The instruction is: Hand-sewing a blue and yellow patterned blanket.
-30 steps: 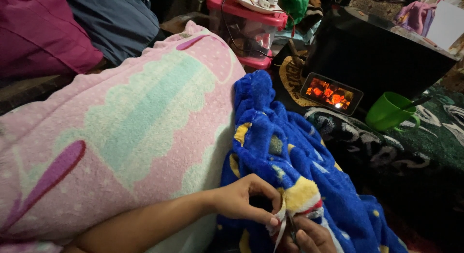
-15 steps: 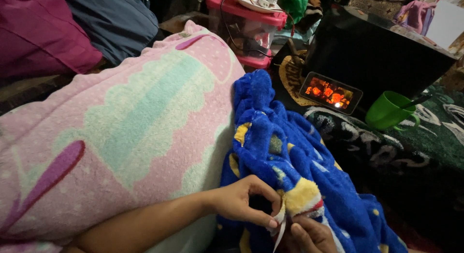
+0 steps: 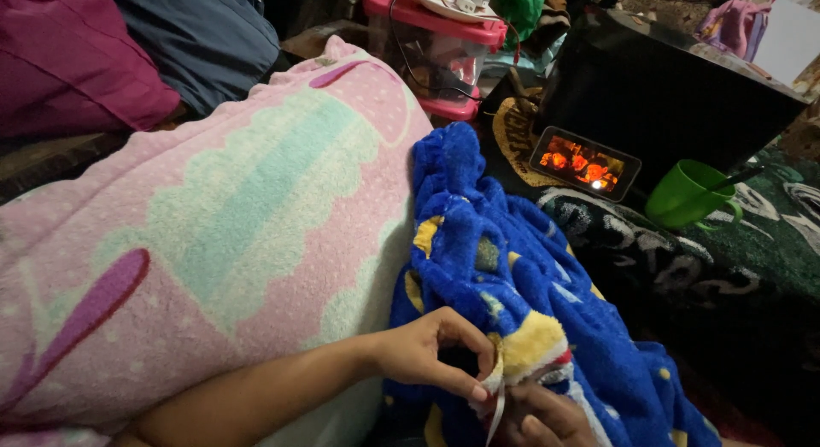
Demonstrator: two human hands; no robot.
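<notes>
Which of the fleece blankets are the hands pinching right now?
The blue blanket with yellow patches, gripped at its edge by the left hand and right hand; the pink blanket lies untouched alongside.

We see fleece (image 3: 512, 285) right of blanket (image 3: 213, 242) | phone (image 3: 585, 162) behind fleece | cup (image 3: 688, 197) right of phone | box (image 3: 436, 49) behind blanket

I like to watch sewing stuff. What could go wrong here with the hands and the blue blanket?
The left hand and right hand pinch the blue blanket edge close together, so a slip of either grip might let the fabric drop. The work sits at the picture's bottom edge in dim light, so a mistake could be missed. The green cup stands near the blanket; a tug might tip it.
</notes>
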